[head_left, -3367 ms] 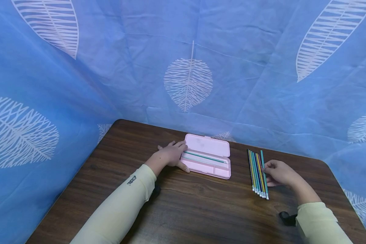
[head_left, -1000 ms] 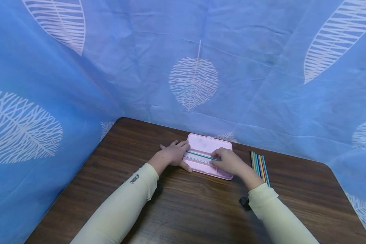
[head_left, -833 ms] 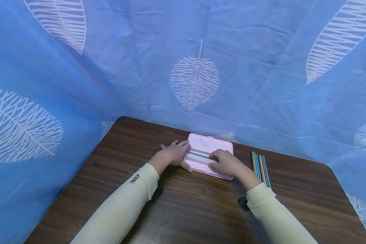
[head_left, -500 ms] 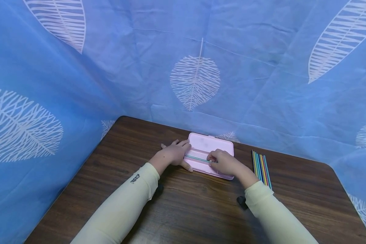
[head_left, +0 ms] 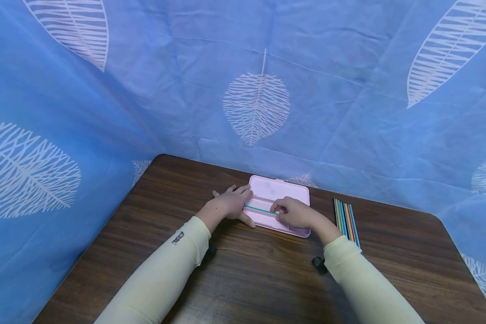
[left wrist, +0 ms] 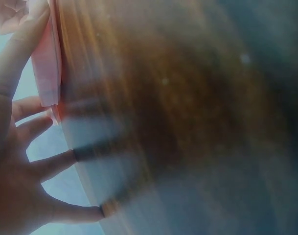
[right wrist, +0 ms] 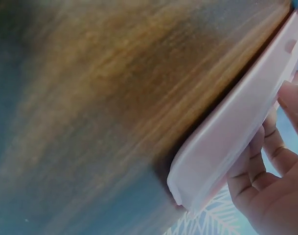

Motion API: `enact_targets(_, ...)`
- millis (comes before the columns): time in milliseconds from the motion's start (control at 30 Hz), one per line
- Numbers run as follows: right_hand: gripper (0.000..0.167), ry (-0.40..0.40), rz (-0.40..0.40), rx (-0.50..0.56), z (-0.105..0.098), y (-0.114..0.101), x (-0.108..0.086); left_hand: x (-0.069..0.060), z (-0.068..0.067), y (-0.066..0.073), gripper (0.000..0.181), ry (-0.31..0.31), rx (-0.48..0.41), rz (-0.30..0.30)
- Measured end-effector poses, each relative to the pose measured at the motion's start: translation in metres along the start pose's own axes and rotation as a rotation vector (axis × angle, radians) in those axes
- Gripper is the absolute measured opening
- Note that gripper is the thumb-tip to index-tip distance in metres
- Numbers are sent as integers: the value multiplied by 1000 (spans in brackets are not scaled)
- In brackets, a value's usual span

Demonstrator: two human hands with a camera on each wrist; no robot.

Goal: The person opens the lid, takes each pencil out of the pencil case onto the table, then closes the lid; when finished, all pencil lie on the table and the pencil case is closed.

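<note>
A pink pencil case [head_left: 279,186] lies with its lid back at the table's far edge. My left hand [head_left: 228,205] rests at its left end, fingers spread and fairly straight; in the left wrist view the thumb lies along the near side of the case. Over the tray, my right hand [head_left: 294,213] has curled fingers and pinches a green pencil [head_left: 259,209] near its right end. The right wrist view shows these fingers [right wrist: 246,171] behind the case wall, their tips hidden. Right of the case lies a row of several coloured pencils [head_left: 346,220], its near ends hidden by my right sleeve.
The dark wood-grain table [head_left: 243,279] has rounded far corners. A blue cloth [head_left: 178,90] with white leaf patterns hangs behind and to the left. A black wrist device [head_left: 319,265] sits under my right cuff.
My right hand has moved from the pencil row to the case. Within the last second it shifts slightly left in the tray, and the green pencil there moves toward the near side. The left hand stays.
</note>
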State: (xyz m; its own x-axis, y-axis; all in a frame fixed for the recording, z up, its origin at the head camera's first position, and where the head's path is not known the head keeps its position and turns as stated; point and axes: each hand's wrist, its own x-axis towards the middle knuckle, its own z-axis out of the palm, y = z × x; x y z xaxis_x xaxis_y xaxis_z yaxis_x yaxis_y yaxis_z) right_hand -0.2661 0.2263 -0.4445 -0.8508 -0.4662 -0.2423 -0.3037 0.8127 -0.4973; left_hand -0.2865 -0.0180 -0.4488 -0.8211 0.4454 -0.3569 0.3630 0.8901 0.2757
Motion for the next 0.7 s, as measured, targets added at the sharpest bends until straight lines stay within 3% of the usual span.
enact_targets(700,25,35,-43,-27,1,-4,-2,-3,-1,2,114,11,20,8)
